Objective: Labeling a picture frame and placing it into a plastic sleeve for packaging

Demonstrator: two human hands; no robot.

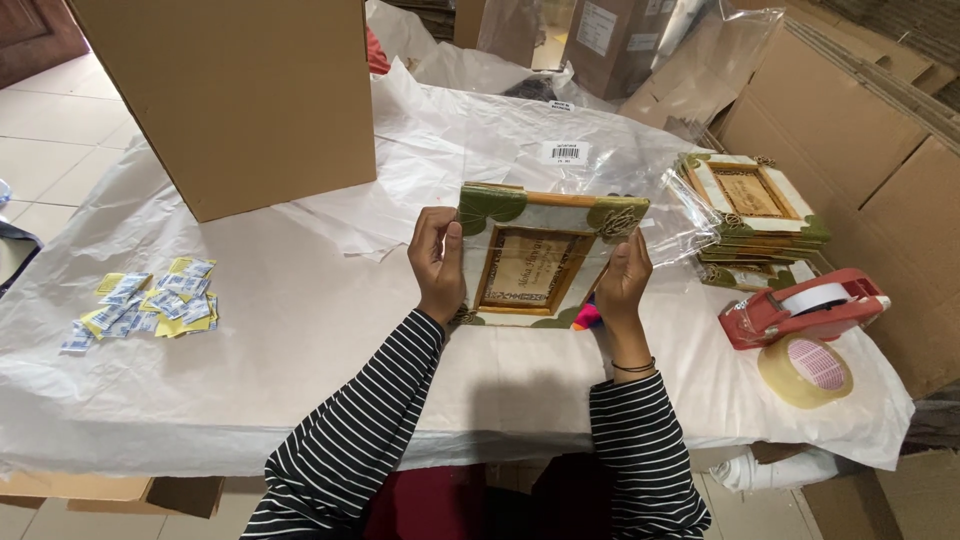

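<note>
Fingers: both sets are curled around the side edges of a decorated picture frame (535, 262), thumbs on its front face, the other fingers hidden behind it.
Left hand (438, 268): closed on the frame's left edge, thumb pointing up beside the green corner piece.
Right hand (623, 280): closed on the frame's right edge, with a thin dark band around the wrist.
Frame: held upright and slightly tilted above the white paper-covered table (300, 340), between the two hands; it has green corners, a pale border and a brown wooden centre panel.
Clear plastic bag (680, 215): lies against the frame's upper right corner and spreads toward the stack at the right.
Stack of frames (752, 215): similar frames piled on the table, to the right of the held one.
Tape dispenser (800, 308): red, near the table's right edge, with a roll of clear tape (806, 370) just in front of it.
Small packets (150, 303): yellow and white sachets scattered at the left of the table.
Cardboard box (240, 95): large, standing at the far left of the table.
</note>
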